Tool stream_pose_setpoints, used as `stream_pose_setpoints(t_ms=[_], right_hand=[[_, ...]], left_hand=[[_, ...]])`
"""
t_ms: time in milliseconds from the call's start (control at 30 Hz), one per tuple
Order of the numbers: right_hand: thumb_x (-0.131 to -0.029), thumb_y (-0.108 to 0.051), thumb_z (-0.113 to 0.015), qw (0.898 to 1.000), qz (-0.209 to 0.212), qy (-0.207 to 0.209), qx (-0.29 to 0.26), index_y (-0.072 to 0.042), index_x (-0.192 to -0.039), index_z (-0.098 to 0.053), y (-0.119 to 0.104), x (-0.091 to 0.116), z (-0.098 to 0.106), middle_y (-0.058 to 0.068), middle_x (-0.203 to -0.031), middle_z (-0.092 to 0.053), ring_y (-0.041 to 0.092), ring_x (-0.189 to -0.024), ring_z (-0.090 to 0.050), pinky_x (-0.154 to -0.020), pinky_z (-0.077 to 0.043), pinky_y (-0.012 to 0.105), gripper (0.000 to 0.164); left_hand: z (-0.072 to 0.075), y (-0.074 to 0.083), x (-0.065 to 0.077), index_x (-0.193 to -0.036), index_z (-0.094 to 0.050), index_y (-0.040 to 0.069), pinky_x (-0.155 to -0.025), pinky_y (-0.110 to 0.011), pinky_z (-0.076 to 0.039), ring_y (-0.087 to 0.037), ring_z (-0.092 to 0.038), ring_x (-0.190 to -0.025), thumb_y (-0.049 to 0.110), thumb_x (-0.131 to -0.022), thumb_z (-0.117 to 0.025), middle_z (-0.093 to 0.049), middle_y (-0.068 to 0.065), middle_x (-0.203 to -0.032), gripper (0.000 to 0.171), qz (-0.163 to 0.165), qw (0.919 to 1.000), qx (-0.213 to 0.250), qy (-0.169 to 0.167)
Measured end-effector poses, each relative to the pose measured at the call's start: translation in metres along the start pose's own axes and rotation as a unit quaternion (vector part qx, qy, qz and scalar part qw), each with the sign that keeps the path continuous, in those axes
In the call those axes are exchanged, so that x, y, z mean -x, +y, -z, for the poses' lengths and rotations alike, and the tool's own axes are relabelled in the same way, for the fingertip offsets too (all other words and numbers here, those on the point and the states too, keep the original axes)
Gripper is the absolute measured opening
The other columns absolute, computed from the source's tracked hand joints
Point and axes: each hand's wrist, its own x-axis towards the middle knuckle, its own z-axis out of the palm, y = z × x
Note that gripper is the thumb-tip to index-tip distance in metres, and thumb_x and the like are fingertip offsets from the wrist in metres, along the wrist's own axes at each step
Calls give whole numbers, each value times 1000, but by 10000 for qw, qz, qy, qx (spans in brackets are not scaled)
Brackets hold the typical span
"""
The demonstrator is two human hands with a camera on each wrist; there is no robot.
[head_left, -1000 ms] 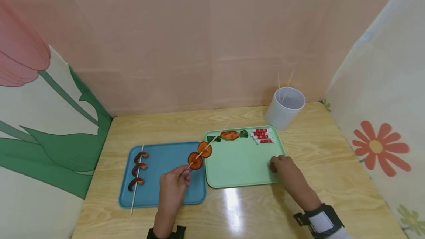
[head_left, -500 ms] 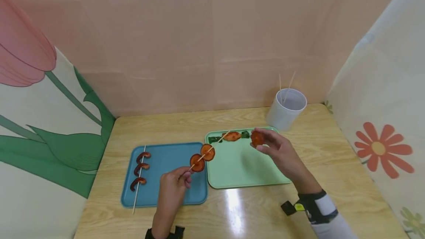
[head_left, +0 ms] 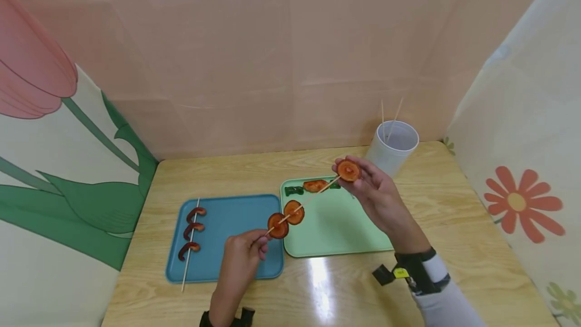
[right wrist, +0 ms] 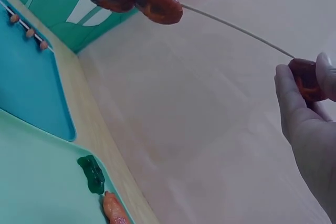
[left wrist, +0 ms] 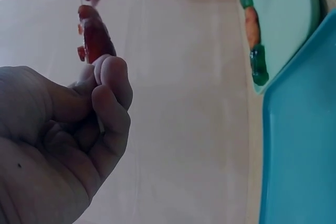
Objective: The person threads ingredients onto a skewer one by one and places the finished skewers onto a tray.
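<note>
In the head view my left hand (head_left: 240, 261) pinches the lower end of a thin wooden skewer (head_left: 323, 188). Two round brown mushroom caps (head_left: 278, 225), apparently toys, are threaded near that grip. My right hand (head_left: 383, 203) holds a third mushroom cap (head_left: 349, 170) between thumb and fingers at the skewer's far tip. From the right wrist view, the tip meets the edge of this held cap (right wrist: 304, 80); how deep it goes is hidden. Both hands are raised above the trays. The left wrist view shows the left fingers (left wrist: 113, 90) curled around the skewer's end.
A blue tray (head_left: 227, 216) at left bears a skewer with three curved brown pieces (head_left: 191, 229). The green tray (head_left: 336, 238) holds an orange piece (head_left: 314, 185) and green pieces (head_left: 294, 191). Behind stands a white cup (head_left: 383, 150) with two skewers.
My right hand has lifted the mushroom cap from the green tray and brought it up to the skewer's tip. The left hand has shifted slightly right with the skewer.
</note>
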Motion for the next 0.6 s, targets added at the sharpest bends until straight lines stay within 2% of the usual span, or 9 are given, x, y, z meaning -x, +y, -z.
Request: stream_pose_setpoints(t_ms=[333, 600], right_hand=[[-106, 7, -43, 9989, 60, 141, 447, 6, -154, -31, 1, -1, -3, 13, -148, -52, 21, -137, -56, -112, -48, 38, 50], [-105, 6, -46, 9985, 54, 251, 475, 0, -153, -37, -1, -1, -4, 11, -149, -52, 20, -137, -56, -111, -48, 36, 49]], left_hand=[[4, 11, 1, -99, -80, 4, -51, -14, -52, 2, -59, -55, -3, -95, -67, -68, 1, -67, 15, -2, 9997, -262, 8], [6, 16, 2, -98, -80, 4, -51, -13, -51, 3, -59, -55, -6, -93, -68, -69, 1, -68, 16, -88, 9989, -468, 23]])
